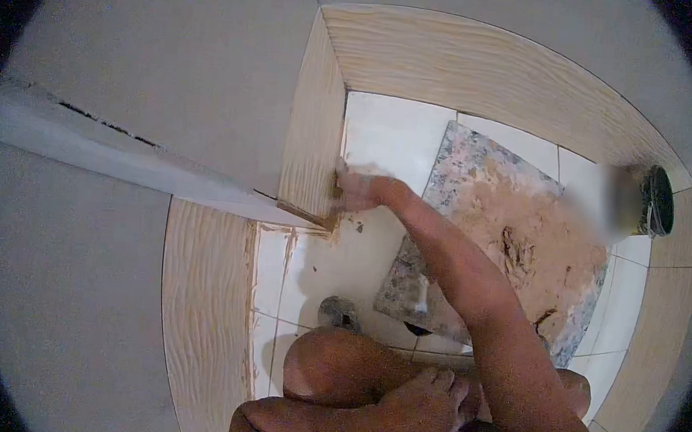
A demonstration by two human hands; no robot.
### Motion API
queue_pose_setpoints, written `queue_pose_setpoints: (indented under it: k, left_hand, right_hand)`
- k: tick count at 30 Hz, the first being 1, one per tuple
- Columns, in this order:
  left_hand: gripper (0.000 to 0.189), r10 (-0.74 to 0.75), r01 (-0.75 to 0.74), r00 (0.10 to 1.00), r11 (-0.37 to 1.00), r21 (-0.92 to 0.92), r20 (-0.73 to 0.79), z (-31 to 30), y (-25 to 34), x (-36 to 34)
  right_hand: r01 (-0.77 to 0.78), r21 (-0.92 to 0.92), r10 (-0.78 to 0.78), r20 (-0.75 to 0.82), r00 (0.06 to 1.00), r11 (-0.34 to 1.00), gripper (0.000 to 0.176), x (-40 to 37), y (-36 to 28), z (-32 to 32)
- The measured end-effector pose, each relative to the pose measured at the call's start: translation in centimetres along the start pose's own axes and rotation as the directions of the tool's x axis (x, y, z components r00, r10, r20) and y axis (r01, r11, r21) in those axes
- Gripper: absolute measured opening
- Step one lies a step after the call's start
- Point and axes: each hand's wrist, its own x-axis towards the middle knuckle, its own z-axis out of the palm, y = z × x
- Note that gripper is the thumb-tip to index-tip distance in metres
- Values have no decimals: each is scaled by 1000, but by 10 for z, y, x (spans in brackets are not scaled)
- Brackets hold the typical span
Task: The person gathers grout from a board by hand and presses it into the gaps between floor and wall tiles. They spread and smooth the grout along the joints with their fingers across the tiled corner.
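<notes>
Tile (313,137), one, wood-grained: stood upright between wall (213,54) and floor (400,127), its near lower edge at my right hand (358,191), and best worked, I judged, with light, even pressure along the foot and little paste (544,254) spilling out. Right arm (455,264), one: reached leftward over the board (464,150), bent at the wrist. Left hand (433,399), one: lay low behind the knee (336,364); through blur and shade I could not tell either grip.

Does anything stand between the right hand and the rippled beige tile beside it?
Nothing visible does: the blurred right hand is at the lower edge of the rippled beige tile; contact cannot be told.
</notes>
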Motion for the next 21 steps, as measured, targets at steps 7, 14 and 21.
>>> queue_pose_setpoints:
  k: [7,14,21]
  left_hand:
    - [24,16,22,968,988,152,-249,18,-7,6]
    - [24,78,-39,952,990,135,-298,30,-20,5]
    - [24,11,31,928,994,108,-374,28,-22,3]
  right_hand:
    - [75,559,29,-175,984,825,73,-20,-4,33]
    - [39,972,280,29,960,-233,53,-5,9,76]
    - [225,955,242,-176,954,-191,51,-110,-2,28]
